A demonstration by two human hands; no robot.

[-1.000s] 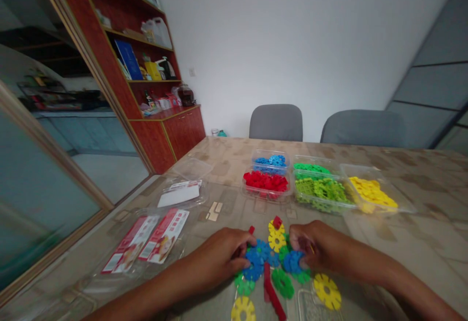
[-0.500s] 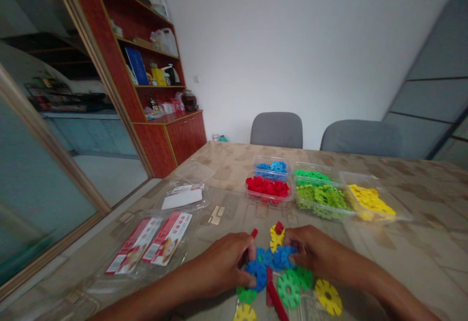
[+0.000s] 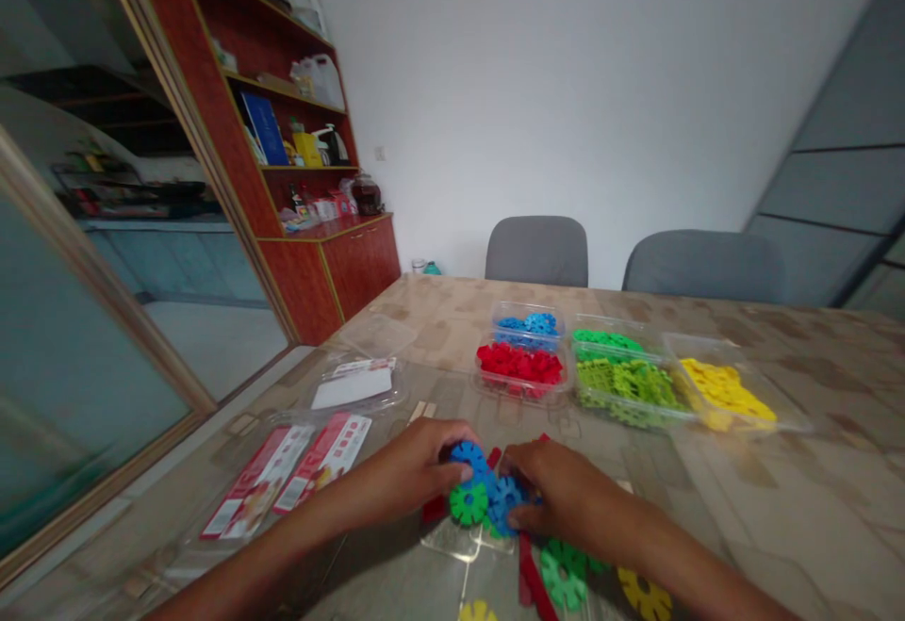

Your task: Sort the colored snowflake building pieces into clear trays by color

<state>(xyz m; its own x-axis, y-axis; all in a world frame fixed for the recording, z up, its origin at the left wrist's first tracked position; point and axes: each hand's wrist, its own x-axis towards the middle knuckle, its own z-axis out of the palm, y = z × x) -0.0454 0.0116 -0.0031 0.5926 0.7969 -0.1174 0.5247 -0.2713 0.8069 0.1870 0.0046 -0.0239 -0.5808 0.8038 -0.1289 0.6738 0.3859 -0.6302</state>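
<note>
Both hands meet over a cluster of toy gear discs [image 3: 481, 494] at the near middle of the table. My left hand [image 3: 406, 470] is closed on the cluster's left side, fingers on a blue disc [image 3: 467, 456] above a green disc [image 3: 468, 504]. My right hand [image 3: 555, 494] is closed on the right side, gripping another blue disc [image 3: 507, 498]. Red pieces [image 3: 433, 509] poke out beside the cluster. More loose discs lie near me: a green one [image 3: 564, 579], a yellow one [image 3: 645, 593] and a red bar [image 3: 532, 579].
Clear tubs hold sorted pieces: blue [image 3: 529, 322], red [image 3: 521, 365], green [image 3: 618, 376], yellow [image 3: 725, 390]. Clear lids and red-and-white packets [image 3: 289, 470] lie at left. Two grey chairs [image 3: 535, 249] stand beyond the table. A wooden shelf unit [image 3: 283, 159] is at left.
Both hands have lifted the joined discs and moved them left and slightly away from me. The loose green, yellow and red pieces stayed on the table below.
</note>
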